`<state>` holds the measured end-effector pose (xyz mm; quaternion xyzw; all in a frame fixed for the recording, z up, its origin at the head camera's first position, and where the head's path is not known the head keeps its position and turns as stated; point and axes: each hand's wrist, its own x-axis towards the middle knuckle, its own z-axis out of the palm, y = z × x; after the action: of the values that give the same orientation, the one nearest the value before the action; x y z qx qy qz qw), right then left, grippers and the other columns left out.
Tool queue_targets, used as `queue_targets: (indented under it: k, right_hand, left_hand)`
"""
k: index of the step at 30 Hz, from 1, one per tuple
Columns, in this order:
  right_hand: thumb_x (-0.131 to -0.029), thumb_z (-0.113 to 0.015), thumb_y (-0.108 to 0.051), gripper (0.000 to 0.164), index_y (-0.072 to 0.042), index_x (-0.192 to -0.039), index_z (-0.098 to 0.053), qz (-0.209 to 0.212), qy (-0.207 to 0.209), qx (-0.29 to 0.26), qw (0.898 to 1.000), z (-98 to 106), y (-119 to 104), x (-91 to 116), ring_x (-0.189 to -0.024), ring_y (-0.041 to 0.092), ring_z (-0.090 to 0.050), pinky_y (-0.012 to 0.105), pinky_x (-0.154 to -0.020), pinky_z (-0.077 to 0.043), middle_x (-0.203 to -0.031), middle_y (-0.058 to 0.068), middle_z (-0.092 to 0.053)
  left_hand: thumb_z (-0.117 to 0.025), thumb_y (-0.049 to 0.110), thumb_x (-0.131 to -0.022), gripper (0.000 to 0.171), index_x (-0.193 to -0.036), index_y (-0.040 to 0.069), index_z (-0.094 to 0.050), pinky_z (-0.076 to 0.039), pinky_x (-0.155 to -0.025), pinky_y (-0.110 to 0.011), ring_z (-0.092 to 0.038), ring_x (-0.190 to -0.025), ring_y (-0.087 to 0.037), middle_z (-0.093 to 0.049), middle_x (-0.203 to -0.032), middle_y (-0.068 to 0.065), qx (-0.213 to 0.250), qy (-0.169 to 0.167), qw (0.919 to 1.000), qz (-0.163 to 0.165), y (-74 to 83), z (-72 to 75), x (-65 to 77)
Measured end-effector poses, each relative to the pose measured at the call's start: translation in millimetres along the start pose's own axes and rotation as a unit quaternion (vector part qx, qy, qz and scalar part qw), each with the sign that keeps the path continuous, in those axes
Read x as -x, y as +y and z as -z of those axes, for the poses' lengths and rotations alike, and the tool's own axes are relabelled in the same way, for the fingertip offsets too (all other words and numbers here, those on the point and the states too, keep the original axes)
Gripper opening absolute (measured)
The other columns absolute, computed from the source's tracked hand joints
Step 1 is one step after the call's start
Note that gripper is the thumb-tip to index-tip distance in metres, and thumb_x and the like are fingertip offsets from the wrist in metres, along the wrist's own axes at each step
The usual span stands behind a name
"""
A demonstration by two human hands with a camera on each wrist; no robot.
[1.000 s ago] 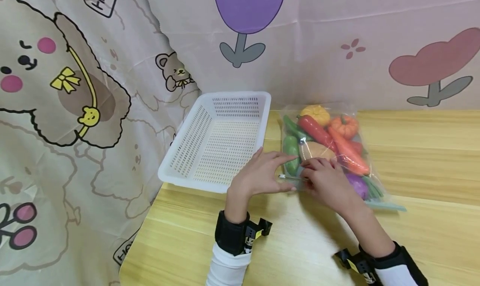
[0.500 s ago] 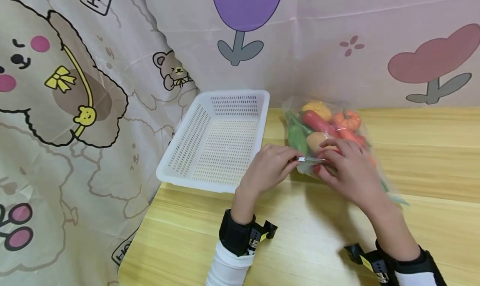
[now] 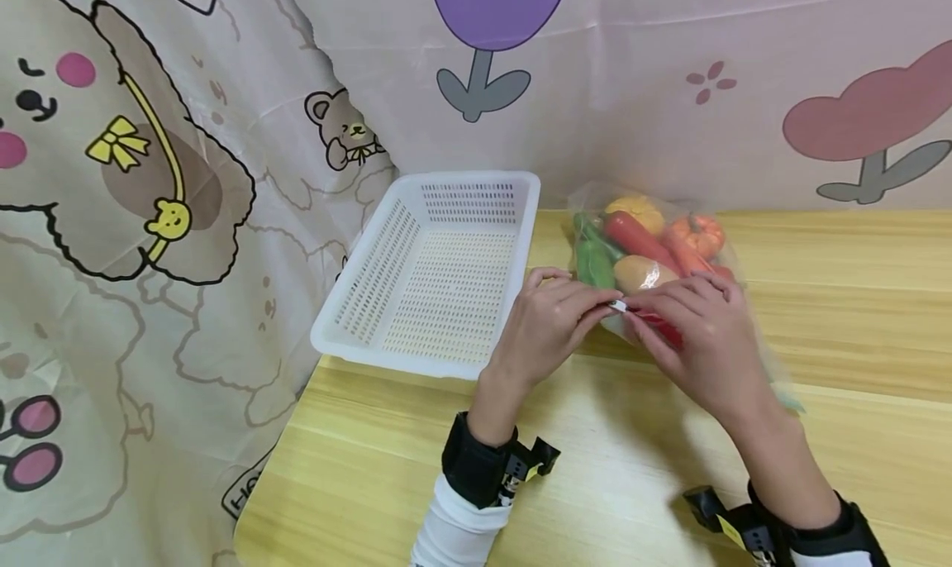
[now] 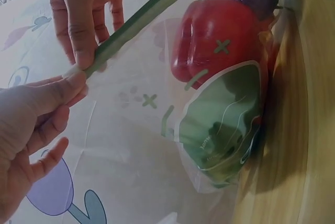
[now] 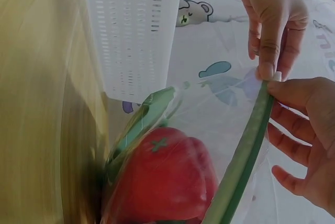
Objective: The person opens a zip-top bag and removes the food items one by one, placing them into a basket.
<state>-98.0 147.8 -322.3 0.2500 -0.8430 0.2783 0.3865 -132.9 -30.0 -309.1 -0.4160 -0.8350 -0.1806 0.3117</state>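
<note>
A clear zip bag [image 4: 141, 124] of toy vegetables has its green zip edge [image 5: 246, 153] raised. At the left end of that edge sits a small white slider [image 3: 618, 306]. My left hand [image 3: 537, 327] pinches the bag's corner by the slider between thumb and fingertips. Right beside it, my right hand [image 3: 706, 344] pinches the zip edge at the slider, its other fingers loosely bent. Through the plastic show a red bell pepper [image 5: 167, 177], a potato-like tan piece [image 3: 643, 274], a carrot [image 3: 684, 249], a red chili [image 3: 635, 235] and an orange pumpkin [image 3: 699, 234].
A white slotted basket [image 3: 321, 340] stands left of the bag, close to my left hand. Both rest on a wooden table [image 3: 357, 468], whose left edge slants down. Printed cloth [image 3: 632, 71] hangs behind, with more cloth [image 3: 171, 369] on the left.
My left hand has closed on the bag's corner and moved right and up. The zip edge is lifted, and my right hand has come in beside the left at the slider.
</note>
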Motion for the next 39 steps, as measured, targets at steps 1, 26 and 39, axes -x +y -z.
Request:
queue_targets:
  k: [1,26,39]
  right_hand:
    - [-0.095,-0.041,-0.051,0.057,-0.004,-0.082,-0.071,-0.004,0.001,0.002,1.0,0.1,-0.1,0.1,-0.078,0.033,-0.058,0.057,-0.085,-0.033,-0.077,0.013,-0.069]
    - [-0.094,-0.041,-0.054,0.058,-0.005,-0.078,-0.067,-0.011,0.001,0.009,1.0,4.2,2.4,-1.4,-0.076,0.029,-0.061,0.059,-0.09,-0.031,-0.075,0.012,-0.068]
    - [-0.093,-0.041,-0.054,0.057,-0.006,-0.077,-0.067,-0.013,-0.001,0.013,1.0,10.0,4.3,-1.5,-0.077,0.03,-0.058,0.06,-0.09,-0.03,-0.073,0.011,-0.068]
  left_hand:
    - [-0.067,0.024,-0.084,0.017,-0.099,0.016,-0.073,-0.043,-0.09,-0.025,-0.066,-0.076,-0.003,-0.073,-0.087,0.006,0.003,-0.003,1.0,0.001,0.2,-0.2,-0.5]
    - [-0.069,0.03,-0.082,0.014,-0.091,0.022,-0.076,-0.041,-0.075,-0.022,-0.056,-0.07,-0.007,-0.073,-0.083,0.01,-0.032,0.024,0.9992,0.003,-0.9,-3.9,-2.6]
    - [-0.07,0.031,-0.081,0.013,-0.088,0.022,-0.076,-0.042,-0.073,-0.021,-0.051,-0.064,-0.007,-0.073,-0.081,0.01,-0.021,0.04,0.999,0.005,1.0,-4.5,-4.1]
